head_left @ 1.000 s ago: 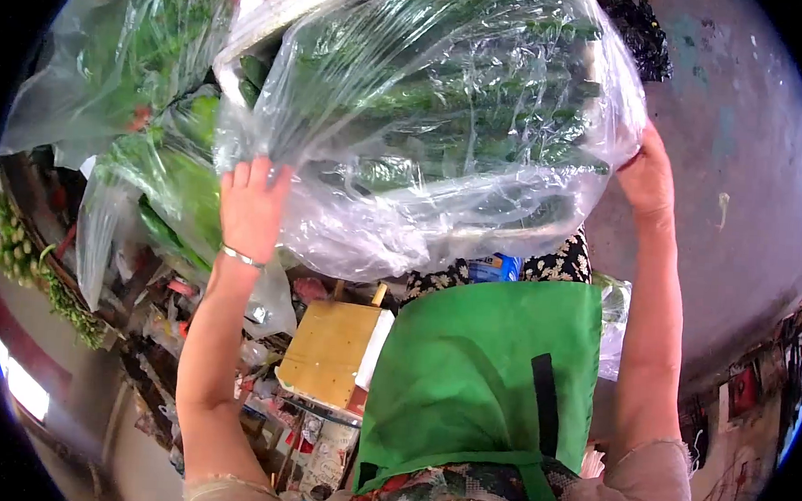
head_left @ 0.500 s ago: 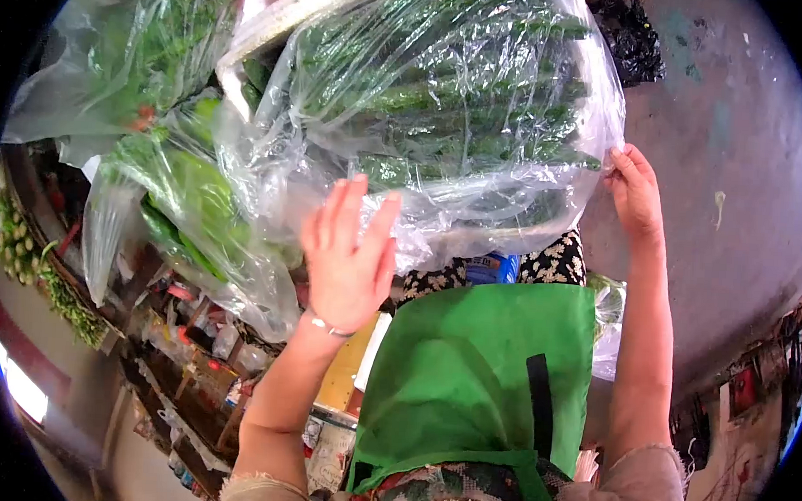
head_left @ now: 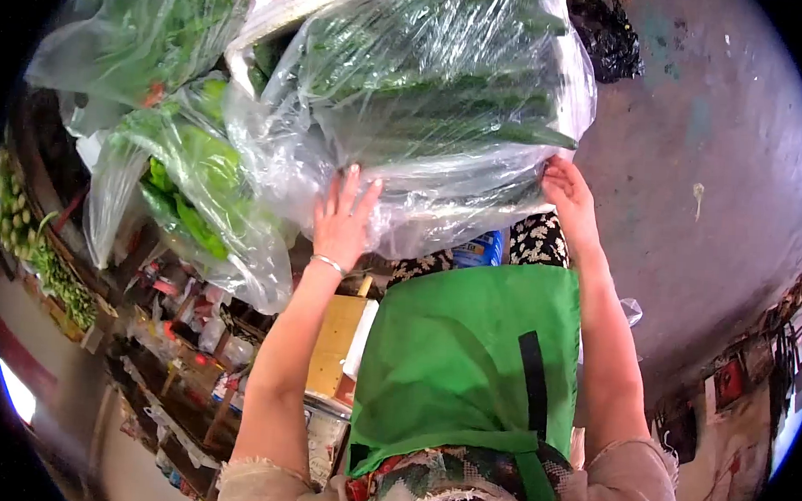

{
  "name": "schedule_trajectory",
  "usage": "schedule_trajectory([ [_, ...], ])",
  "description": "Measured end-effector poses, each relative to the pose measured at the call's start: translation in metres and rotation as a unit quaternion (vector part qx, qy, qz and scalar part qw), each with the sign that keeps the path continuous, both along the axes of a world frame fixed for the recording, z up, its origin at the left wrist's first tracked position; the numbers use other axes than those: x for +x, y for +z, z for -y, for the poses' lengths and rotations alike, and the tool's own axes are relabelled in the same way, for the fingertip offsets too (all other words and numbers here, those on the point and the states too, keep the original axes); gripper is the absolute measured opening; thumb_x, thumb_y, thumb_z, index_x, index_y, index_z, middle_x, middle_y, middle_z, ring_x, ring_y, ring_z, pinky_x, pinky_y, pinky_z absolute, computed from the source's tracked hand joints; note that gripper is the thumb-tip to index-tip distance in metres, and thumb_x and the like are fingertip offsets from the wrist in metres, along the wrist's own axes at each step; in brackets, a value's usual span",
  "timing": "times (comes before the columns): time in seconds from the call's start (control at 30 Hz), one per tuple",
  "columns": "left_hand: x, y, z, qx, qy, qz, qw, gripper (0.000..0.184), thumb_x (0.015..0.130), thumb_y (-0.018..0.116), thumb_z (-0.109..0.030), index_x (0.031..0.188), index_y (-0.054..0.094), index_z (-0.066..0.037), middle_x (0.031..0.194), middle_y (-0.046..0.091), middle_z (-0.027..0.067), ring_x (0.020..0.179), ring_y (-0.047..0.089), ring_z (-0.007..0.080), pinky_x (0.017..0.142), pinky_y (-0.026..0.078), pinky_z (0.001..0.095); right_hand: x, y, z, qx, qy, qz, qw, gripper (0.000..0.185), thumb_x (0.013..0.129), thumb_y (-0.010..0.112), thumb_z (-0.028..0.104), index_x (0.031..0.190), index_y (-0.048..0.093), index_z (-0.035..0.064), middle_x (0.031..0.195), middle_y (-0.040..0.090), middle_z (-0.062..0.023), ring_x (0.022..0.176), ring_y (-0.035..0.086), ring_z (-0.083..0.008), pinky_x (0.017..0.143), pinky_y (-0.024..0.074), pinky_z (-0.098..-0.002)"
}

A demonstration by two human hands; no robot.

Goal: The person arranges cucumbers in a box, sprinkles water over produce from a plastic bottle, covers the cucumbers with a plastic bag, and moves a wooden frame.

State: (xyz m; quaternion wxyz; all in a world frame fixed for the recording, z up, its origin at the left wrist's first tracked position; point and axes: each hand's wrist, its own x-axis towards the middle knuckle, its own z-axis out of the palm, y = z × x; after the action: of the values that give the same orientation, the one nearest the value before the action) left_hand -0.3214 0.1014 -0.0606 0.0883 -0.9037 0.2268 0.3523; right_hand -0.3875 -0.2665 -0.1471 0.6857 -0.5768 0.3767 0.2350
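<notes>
Long green cucumbers (head_left: 444,117) lie side by side in a white foam box (head_left: 296,11), under a crumpled clear plastic sheet (head_left: 440,194). My left hand (head_left: 342,225) rests on the sheet near the box's front edge, fingers stretched and a little spread, with a thin bracelet at its wrist. At the box's front right corner, my right hand (head_left: 571,198) has its fingers bent in against the edge of the plastic. The fingertips seem to pinch the sheet there.
Left of the box stand clear bags of leafy greens (head_left: 210,177). A black plastic bag (head_left: 602,39) lies on the grey floor (head_left: 692,239) beyond the right corner. Cluttered shelves (head_left: 177,366) run along the lower left. A green apron (head_left: 459,362) covers my lap.
My left hand has come down onto the plastic from just above it. My right hand has moved left and slightly down with the sheet's edge, which now lies closer to the box.
</notes>
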Motion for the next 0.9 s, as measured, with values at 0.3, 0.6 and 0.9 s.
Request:
schedule_trajectory([
  [0.3,0.01,0.059,-0.013,-0.137,0.085,-0.043,0.986,0.079,0.077,0.069,-0.013,0.147,0.033,-0.024,0.158,0.014,0.0134,0.143,0.023,0.0319,0.108,0.024,0.0583,-0.046,0.013,0.07,0.035,-0.205,-0.124,0.97,0.035,0.089,0.056,0.011,0.123,0.055,0.0031,0.109,0.063,-0.01,0.094,0.061,-0.0167,0.077,0.0476,-0.0282],
  [0.6,-0.095,0.135,0.002,-0.193,0.241,-0.064,0.949,0.071,0.083,0.064,-0.024,0.147,0.033,-0.022,0.154,0.022,0.018,0.14,0.027,0.034,0.105,0.029,0.0565,-0.093,0.202,0.048,-0.08,0.382,-0.067,0.918,0.069,0.084,0.065,0.033,0.143,0.036,0.0126,0.142,0.029,-0.0183,0.124,0.034,-0.0311,0.101,0.0336,-0.0401],
  [0.9,-0.291,0.204,0.021,-0.287,0.542,-0.13,0.779,0.076,0.082,0.069,-0.036,0.148,0.031,-0.027,0.151,0.02,0.0309,0.139,0.024,0.0452,0.112,0.026,0.0483,-0.117,0.257,0.073,0.012,0.429,-0.112,0.896,0.077,0.091,0.058,0.042,0.153,0.017,0.0212,0.157,0.011,-0.0191,0.145,0.013,-0.0347,0.115,0.0203,-0.0405],
])
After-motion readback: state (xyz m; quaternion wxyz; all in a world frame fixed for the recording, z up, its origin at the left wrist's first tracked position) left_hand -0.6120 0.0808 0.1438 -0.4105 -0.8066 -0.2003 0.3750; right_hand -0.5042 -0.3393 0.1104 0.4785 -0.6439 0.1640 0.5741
